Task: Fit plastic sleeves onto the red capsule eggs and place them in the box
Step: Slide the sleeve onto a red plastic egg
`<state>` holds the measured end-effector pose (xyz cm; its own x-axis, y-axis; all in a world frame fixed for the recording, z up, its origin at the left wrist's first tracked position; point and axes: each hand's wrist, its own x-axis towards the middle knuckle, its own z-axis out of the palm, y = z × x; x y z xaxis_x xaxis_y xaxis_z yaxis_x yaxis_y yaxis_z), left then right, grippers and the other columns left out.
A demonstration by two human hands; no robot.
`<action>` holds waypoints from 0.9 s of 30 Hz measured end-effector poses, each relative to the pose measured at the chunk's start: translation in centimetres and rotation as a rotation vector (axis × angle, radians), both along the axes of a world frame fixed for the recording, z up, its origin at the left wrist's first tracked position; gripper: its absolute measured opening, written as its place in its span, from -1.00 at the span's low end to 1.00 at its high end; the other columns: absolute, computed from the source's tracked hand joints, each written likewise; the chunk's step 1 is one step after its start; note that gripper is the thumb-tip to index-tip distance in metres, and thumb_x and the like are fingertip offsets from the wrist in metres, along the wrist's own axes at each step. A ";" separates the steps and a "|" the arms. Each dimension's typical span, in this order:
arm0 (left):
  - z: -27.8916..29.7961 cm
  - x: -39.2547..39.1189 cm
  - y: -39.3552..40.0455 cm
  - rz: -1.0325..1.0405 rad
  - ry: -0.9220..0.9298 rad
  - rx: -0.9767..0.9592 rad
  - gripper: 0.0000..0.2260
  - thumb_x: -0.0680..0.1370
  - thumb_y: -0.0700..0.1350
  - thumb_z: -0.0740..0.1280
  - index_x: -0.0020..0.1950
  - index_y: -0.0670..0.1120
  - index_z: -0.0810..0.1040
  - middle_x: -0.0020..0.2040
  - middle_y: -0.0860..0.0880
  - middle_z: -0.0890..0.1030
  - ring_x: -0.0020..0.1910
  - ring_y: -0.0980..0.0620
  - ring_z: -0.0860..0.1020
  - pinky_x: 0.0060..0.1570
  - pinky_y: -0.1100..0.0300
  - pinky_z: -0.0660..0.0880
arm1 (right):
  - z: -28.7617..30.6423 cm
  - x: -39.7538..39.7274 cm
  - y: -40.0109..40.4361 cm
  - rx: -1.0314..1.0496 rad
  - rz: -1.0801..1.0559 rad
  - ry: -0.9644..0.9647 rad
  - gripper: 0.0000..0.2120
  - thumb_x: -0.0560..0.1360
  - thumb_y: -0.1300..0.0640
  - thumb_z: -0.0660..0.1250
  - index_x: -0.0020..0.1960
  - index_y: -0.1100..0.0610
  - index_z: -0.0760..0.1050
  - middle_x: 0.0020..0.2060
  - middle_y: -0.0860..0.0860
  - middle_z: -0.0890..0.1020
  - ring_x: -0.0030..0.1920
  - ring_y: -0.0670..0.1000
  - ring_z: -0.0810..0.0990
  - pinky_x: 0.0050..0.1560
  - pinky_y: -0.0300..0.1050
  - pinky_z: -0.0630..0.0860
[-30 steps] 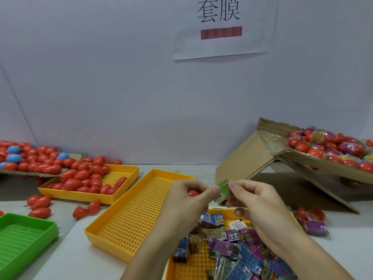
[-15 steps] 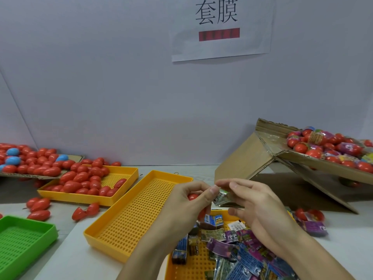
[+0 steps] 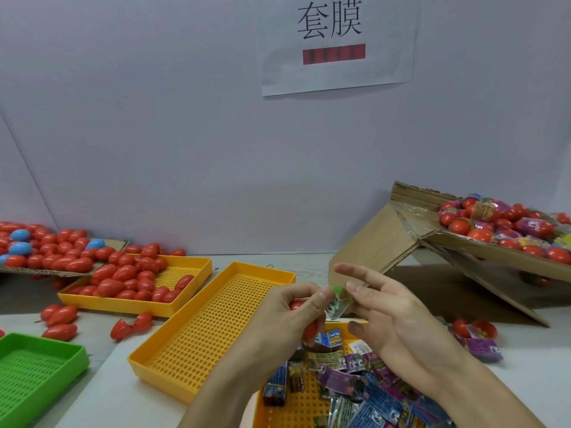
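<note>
Green tray [image 3: 37, 366] sits at far left on bench [image 3: 102, 393], near edge. Behind it, a cardboard sheet [image 3: 117, 242] w/ a heap of red eggs [image 3: 52, 257] plus a few blue eggs [image 3: 20, 234]; loose red ones lie on bench in front. Next right, yellow tray [image 3: 197, 264] w/ more red capsule eggs piled in its left part. Then a second yellow tray [image 3: 216, 329], perforated floor bare, set at an angle. Centre: left hand [image 3: 287, 316], fingers curled round a red egg [image 3: 309, 329], thumb tip also pinching top edge of a plastic sleeve [image 3: 338, 305] w/ green at top. Right hand [image 3: 398, 322] just beside it: middle finger tip touches sleeve's right side, index finger stretched out & apart, other fingers loosely spread, so grip on that side looks released; can't tell if thumb is on the sleeve, it's hidden. Sleeve is next to egg, not clearly over it. Below hands, third yellow tray [image 3: 296, 409] holding a pile of flat printed sleeves [image 3: 364, 390], purple, blue, brown. Right of that, an opened red capsule w/ purple sleeve [image 3: 479, 338] on bench. Far right: cardboard box [image 3: 401, 239], tilted, flap down, holding sleeved eggs [image 3: 506, 223]. Paper sign [image 3: 336, 41] on wall above.
</note>
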<state>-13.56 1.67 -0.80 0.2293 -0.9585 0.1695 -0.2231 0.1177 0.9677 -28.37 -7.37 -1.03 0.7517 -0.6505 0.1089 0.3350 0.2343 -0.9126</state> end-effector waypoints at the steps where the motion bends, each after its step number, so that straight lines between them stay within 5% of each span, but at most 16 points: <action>1: 0.0 0.1 0.0 0.005 0.007 0.000 -0.55 0.41 0.28 0.33 -0.17 -0.13 0.62 -0.38 0.01 0.55 -0.39 0.06 0.46 -0.22 0.15 0.46 | 0.0 0.0 0.0 0.003 0.009 0.007 -0.63 0.32 0.12 0.47 0.13 0.07 0.66 -0.08 0.19 0.56 -0.02 0.14 0.44 -0.18 -0.03 0.35; 8: -0.3 0.0 -0.3 0.095 -0.027 -0.027 -0.72 0.41 0.24 0.35 -0.14 0.07 0.69 -0.42 0.03 0.54 -0.41 0.08 0.46 -0.32 0.26 0.46 | -0.1 0.0 -0.2 -0.018 -0.093 -0.007 -0.64 0.34 0.17 0.46 0.14 0.05 0.64 -0.23 0.10 0.56 -0.16 0.04 0.50 -0.23 -0.13 0.44; 13: -0.2 0.2 -0.2 0.099 -0.053 -0.074 -0.62 0.30 0.29 0.42 0.00 0.13 0.68 -0.42 0.04 0.55 -0.41 0.16 0.50 -0.32 0.32 0.47 | -0.6 0.4 -0.1 -0.205 -0.266 0.165 -0.77 0.46 0.14 0.45 0.10 -0.08 0.63 -0.34 -0.01 0.64 -0.27 -0.08 0.52 -0.18 -0.07 0.41; 17: -0.6 0.5 -0.3 0.137 -0.171 -0.058 -0.80 0.37 0.20 0.44 -0.02 0.28 0.66 -0.39 0.07 0.56 -0.36 0.13 0.51 -0.26 0.25 0.49 | -0.3 0.2 -0.1 -0.200 -0.246 0.113 -0.76 0.38 0.04 0.46 0.04 -0.15 0.64 -0.41 -0.01 0.55 -0.30 -0.05 0.45 -0.26 -0.11 0.37; 22: -0.9 0.3 -0.6 0.242 -0.155 -0.103 -0.85 0.57 -0.12 0.37 -0.04 0.15 0.66 -0.47 0.03 0.53 -0.48 0.16 0.44 -0.42 0.31 0.41 | -0.4 0.3 0.1 -0.254 -0.133 0.156 -0.71 0.34 -0.02 0.47 0.07 -0.14 0.62 -0.34 0.00 0.66 -0.36 -0.14 0.48 -0.30 -0.18 0.39; 27: -0.8 -0.1 -0.8 0.277 -0.106 -0.152 -0.92 0.58 -0.10 0.37 -0.09 0.01 0.64 -0.52 0.05 0.48 -0.55 0.17 0.38 -0.51 0.34 0.32 | -0.6 0.7 0.2 -0.255 -0.243 0.256 -0.62 0.33 -0.08 0.46 0.13 -0.06 0.59 -0.35 -0.01 0.68 -0.38 -0.20 0.52 -0.27 -0.17 0.37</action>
<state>-13.61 0.92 -1.58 0.4513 -0.8241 0.3424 -0.3653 0.1795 0.9134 -27.69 -7.19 -1.60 0.6039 -0.7880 0.1194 0.1079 -0.0676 -0.9919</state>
